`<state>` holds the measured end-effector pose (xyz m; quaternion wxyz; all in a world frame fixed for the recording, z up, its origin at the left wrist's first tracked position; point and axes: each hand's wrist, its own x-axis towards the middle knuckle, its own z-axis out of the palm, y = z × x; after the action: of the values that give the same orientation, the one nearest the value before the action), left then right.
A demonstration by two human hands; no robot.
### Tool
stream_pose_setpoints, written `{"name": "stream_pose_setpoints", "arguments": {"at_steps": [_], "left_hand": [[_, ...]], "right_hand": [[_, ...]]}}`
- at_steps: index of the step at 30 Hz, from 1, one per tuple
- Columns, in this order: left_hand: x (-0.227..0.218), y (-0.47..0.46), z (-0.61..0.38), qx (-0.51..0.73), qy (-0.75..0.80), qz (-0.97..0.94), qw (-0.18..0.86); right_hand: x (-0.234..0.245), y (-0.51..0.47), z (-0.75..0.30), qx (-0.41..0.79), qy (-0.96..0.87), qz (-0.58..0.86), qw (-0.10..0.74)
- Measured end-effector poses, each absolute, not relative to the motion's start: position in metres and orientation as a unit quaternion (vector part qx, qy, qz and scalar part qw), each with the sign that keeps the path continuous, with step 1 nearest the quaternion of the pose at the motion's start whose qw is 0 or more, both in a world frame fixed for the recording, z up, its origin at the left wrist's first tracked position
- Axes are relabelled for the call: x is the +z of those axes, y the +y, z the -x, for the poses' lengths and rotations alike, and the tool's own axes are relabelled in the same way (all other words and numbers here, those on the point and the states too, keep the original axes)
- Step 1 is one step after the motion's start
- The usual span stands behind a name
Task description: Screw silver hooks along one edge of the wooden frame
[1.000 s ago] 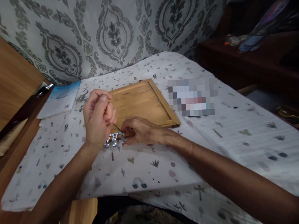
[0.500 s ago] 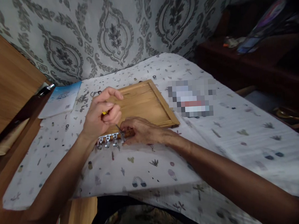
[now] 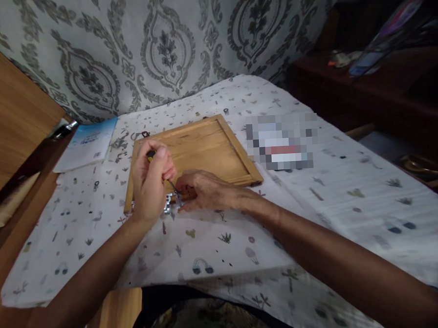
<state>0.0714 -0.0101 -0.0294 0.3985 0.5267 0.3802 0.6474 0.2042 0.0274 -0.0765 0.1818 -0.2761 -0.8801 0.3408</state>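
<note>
Gripping one screwdriver [image 3: 151, 156] in my curled left hand [image 3: 151, 182], I slant it down rightward to one wooden panel's [image 3: 203, 147] near edge — at least two metal hooks [image 3: 167, 204] there — my right hand [image 3: 202, 188] half-curled alongside, its hold unclear.

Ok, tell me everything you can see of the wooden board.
The wooden board is rectangular, light brown and grained, with a border framing its middle panel. It lies flat on the printed cloth, silvery metal hooks along its near edge. The right hand rests at that edge, where a tool in the left hand points down. The left hand partly hides the board's near left.
</note>
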Motion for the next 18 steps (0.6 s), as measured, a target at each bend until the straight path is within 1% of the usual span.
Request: {"name": "stream_pose_setpoints", "arguments": {"at_steps": [2, 4, 8, 10, 12, 16, 18], "left_hand": [[-0.026, -0.007, -0.077, 0.662, 0.374, -0.506, 0.408], [-0.022, -0.002, -0.078, 0.650, 0.372, -0.500, 0.435], [-0.017, 0.007, -0.066, 0.548, 0.358, -0.525, 0.544], [-0.016, 0.008, -0.057, 0.518, 0.348, -0.535, 0.569], [-0.015, 0.008, -0.052, 0.522, 0.354, -0.545, 0.553], [-0.010, 0.001, -0.052, 0.558, 0.388, -0.576, 0.454], [-0.008, -0.003, -0.055, 0.577, 0.394, -0.566, 0.437]], "right_hand": [[-0.077, 0.027, -0.205, 0.343, -0.878, 0.278, 0.185], [-0.076, 0.027, -0.205, 0.343, -0.879, 0.279, 0.180], [-0.073, 0.026, -0.205, 0.345, -0.880, 0.279, 0.172], [-0.073, 0.026, -0.204, 0.344, -0.876, 0.287, 0.175], [-0.075, 0.026, -0.204, 0.344, -0.873, 0.295, 0.178], [-0.079, 0.027, -0.202, 0.341, -0.874, 0.297, 0.180], [-0.080, 0.027, -0.202, 0.338, -0.872, 0.302, 0.182]]}}
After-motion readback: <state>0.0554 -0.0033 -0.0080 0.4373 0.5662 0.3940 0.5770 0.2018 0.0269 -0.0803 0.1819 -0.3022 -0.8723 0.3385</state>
